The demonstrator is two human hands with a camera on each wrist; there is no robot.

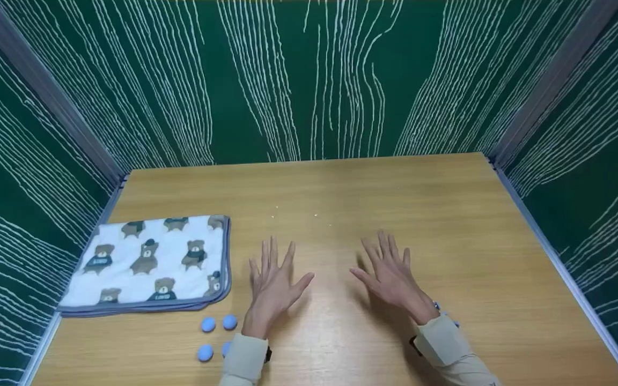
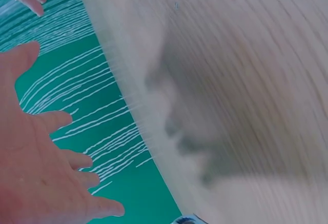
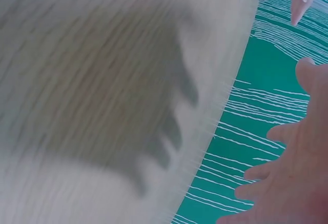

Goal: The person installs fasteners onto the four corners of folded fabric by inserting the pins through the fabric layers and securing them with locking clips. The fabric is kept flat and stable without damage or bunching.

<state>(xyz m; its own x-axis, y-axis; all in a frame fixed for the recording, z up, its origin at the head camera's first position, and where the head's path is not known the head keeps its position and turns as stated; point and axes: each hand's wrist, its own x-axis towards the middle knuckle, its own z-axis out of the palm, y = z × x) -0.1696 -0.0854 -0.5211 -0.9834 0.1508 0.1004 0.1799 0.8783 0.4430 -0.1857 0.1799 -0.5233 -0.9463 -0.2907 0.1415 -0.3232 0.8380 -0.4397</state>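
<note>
Palm down with fingers spread, my left hand (image 1: 274,289) hovers over the wooden table (image 1: 336,187), its shadow falling below it in the left wrist view. My right hand (image 1: 392,276) hovers likewise to the right, fingers extended, holding nothing. Nearest the left hand lies a folded blanket (image 1: 175,281), white with brown bears and a grey-blue edge. Several small blue balls (image 1: 205,353) rest beside the left wrist, one partly behind the sleeve. Bits of blue (image 1: 456,324) show past the right cuff, mostly hidden.
Green panels (image 1: 336,80) with white wavy lines enclose the table at the back and both sides. Metal posts (image 1: 550,80) stand at the back corners. A few tiny pale specks (image 1: 316,215) lie on the table beyond the hands.
</note>
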